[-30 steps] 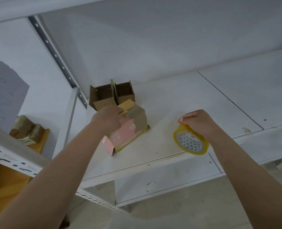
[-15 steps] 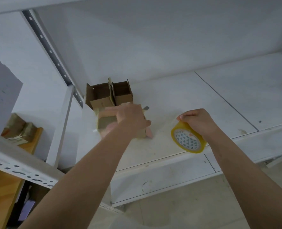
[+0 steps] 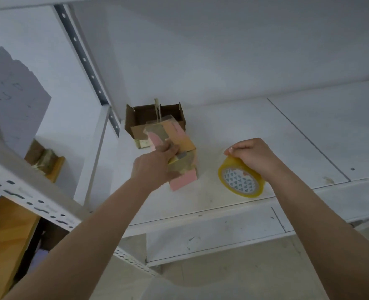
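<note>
Near right, at shelf (image 3: pixel 265 131) front edge: tape (image 3: pixel 241 180), on edge, clasped from above by right hand (image 3: pixel 257 156). Left of it, apart: left hand (image 3: pixel 155 167) curled round pink box (image 3: pixel 182 180), tilted on shelf. Just behind, far left by wall: open carton (image 3: pixel 136 118); contact with box unclear.

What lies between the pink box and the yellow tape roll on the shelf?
Only a bare strip of the white shelf, as the head view shows; the pink box and the tape roll do not touch.
</note>
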`<act>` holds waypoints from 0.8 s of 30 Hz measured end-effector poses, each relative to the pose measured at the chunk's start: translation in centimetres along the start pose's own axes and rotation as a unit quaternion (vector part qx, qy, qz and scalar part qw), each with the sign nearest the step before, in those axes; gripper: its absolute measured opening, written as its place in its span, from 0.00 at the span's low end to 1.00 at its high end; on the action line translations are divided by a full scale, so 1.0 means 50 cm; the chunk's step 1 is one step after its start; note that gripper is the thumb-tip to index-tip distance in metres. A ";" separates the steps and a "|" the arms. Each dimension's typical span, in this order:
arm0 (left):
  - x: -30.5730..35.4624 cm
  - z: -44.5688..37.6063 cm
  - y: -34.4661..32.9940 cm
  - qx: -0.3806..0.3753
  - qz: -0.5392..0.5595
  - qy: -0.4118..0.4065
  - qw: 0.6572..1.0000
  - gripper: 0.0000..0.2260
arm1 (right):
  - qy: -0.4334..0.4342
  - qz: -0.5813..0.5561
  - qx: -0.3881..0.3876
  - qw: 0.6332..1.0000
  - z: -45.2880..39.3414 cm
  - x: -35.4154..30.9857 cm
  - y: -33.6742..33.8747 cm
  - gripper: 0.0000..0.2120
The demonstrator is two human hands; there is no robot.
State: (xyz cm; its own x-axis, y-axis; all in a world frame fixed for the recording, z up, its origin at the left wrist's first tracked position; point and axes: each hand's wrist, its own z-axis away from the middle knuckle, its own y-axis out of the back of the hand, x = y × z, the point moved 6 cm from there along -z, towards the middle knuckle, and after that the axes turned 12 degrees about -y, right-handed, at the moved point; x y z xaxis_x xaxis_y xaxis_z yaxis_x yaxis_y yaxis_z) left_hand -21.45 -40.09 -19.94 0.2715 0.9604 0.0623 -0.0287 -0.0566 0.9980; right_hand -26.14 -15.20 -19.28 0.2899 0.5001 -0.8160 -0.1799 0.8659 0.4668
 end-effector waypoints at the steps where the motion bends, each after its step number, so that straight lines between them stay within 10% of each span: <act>1: 0.000 0.002 -0.004 0.020 0.017 0.004 1.000 0.29 | 0.001 0.003 -0.002 1.000 0.002 -0.002 -0.004 0.07; 11: 0.040 0.078 -0.013 0.149 0.184 -0.180 0.955 0.20 | 0.008 0.016 0.014 1.000 0.023 0.004 0.003 0.10; 16: -0.003 0.078 0.008 0.107 0.253 -0.130 0.953 0.20 | 0.027 0.006 -0.010 1.000 0.052 -0.026 0.008 0.10; 24: 0.083 0.034 0.097 0.240 0.323 -0.011 0.915 0.12 | 0.080 0.025 -0.045 0.995 0.104 -0.090 0.000 0.07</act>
State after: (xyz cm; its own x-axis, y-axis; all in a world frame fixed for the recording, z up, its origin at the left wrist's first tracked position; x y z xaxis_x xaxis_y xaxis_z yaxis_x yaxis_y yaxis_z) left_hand -18.81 -36.86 -14.81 0.3665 0.6784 0.6367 0.2339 -0.7296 0.6427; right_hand -22.55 -17.39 -13.82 0.1256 0.5272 -0.8404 -0.2759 0.8323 0.4808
